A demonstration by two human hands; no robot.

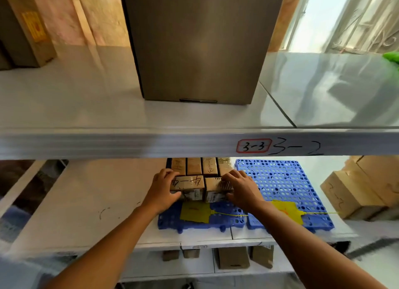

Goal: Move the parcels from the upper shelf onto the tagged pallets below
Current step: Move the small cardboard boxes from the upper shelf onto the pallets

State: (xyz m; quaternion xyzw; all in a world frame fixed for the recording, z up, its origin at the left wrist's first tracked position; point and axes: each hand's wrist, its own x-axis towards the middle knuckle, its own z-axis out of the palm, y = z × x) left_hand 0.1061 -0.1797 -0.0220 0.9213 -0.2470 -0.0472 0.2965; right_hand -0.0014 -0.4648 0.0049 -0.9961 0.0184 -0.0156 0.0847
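Observation:
Two small taped cardboard parcels sit side by side on the left blue pallet [170,219], in front of a row of several similar parcels [201,166]. My left hand [163,188] grips the left parcel [191,186], thumb on its front and fingers over its top left. My right hand [239,187] holds the right parcel [213,188] from its right side. A yellow tag [194,212] lies on the left pallet's front. The right blue pallet [280,180] bears only its yellow tag [290,211]. A big brown carton [200,44] stands on the upper shelf [86,107].
The upper shelf's metal edge [151,144] carries the labels 3-3 and 3-2. More cartons stand at the right of the lower shelf [354,193] and at the upper left [28,29]. Small boxes [233,257] sit on a level below. Something green [391,57] shows at far right.

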